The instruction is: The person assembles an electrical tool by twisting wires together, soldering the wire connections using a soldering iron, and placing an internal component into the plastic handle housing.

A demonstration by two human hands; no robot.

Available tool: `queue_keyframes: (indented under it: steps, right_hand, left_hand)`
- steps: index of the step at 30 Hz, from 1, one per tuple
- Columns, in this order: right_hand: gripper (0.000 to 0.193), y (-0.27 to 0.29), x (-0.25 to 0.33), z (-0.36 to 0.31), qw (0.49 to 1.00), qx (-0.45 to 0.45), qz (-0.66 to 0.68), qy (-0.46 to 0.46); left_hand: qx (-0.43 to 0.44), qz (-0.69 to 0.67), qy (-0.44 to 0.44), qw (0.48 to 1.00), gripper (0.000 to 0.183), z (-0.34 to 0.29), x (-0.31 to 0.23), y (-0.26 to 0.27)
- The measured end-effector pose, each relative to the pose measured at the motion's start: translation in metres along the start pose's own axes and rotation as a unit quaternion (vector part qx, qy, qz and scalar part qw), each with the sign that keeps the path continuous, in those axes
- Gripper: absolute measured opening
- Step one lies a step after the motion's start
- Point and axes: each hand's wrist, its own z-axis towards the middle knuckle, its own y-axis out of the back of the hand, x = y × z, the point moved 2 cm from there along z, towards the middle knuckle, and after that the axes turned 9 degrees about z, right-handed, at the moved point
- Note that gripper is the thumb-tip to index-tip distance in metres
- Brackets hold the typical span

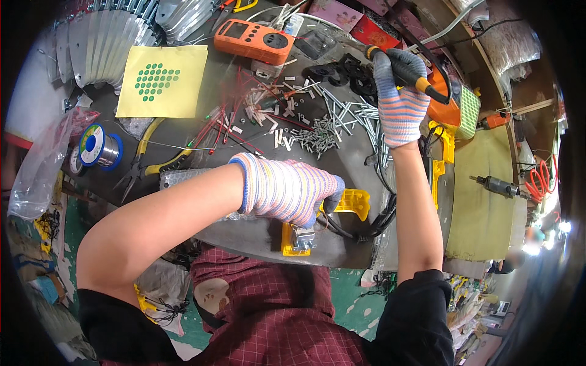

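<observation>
Both my hands wear striped knit gloves with grey-blue fingertips. My left hand (297, 194) is closed on a yellow plastic housing (354, 203) near the table's front edge; its fingers hide the middle of the part. A silver metal piece (303, 239) sits at the housing's near end, and a black cable (383, 221) curves beside it. At the far right of the table, my right hand (400, 104) is raised and wrapped round a black corded tool (410, 66) with yellow-orange bands. Its exact kind I cannot make out.
Loose screws (317, 139), long metal pins (342, 110) and red-wired parts (223, 125) cover the middle. An orange meter (253, 41), yellow card (160, 82), solder spool (99, 146) and pliers (149, 152) lie left. More yellow housings (438, 171) lie beside my right forearm.
</observation>
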Motion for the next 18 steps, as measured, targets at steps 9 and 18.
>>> queue_keyframes:
  steps: [9,18]
  right_hand:
    - [0.032,0.003,-0.064,0.011,0.992,0.081,-0.053,0.079]
    - [0.025,0.045,-0.033,-0.025,0.918,0.0,-0.362,0.162]
  left_hand:
    - [0.022,-0.006,0.012,1.0,0.038,0.001,0.0,0.001]
    - [0.051,-0.023,0.053,0.997,0.035,0.007,-0.002,0.004]
